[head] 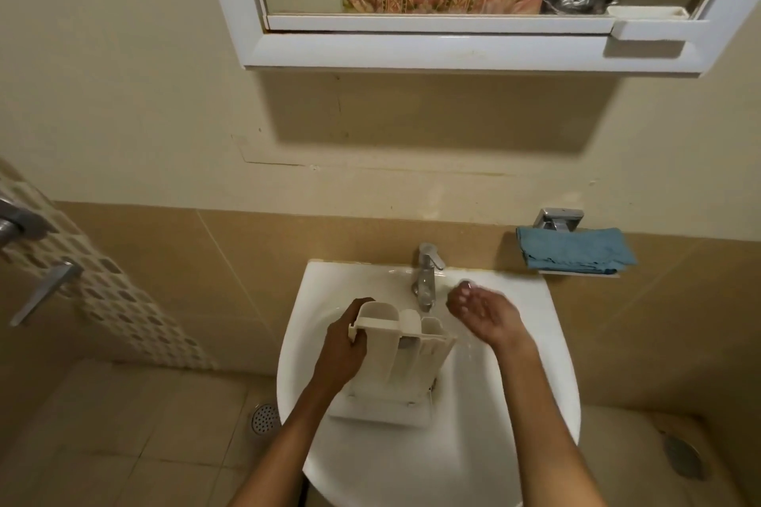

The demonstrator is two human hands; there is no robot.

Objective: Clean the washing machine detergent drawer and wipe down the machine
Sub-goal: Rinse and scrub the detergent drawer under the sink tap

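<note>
Trouble could start with the grip. The detergent drawer [401,346] stands tipped up inside the white sink [535,383]. Its top end is right under the tap [426,276] and its front plate is down in the bowl. Only the left hand [341,346] holds it, with fingers wrapped round the top left corner. The right hand [479,311] is beside the tap, just right of the drawer, and does not touch it. Its fingers are softly bent like a little cup, and it holds nothing.

The drawer is smooth plastic and probably wet, so I think it could slip out of that one hand. Then it would bang on the hard sink, and a thin wall could crack. It also sits very near the tap spout, so a quick lift could knock it. Hard water could bounce off the slanted walls and splash over the rim onto the floor, and wet tiles are slippery. I cannot tell if water is running right now. Old soap may hide in the deep corners, where a quick rinse would miss it.

A blue cloth [574,251] lies folded on the small wall holder to the right, well apart from both hands.

I looked for words. I can read no brand, label or writing on the drawer, the tap or the mirror cabinet [412,49].
</note>
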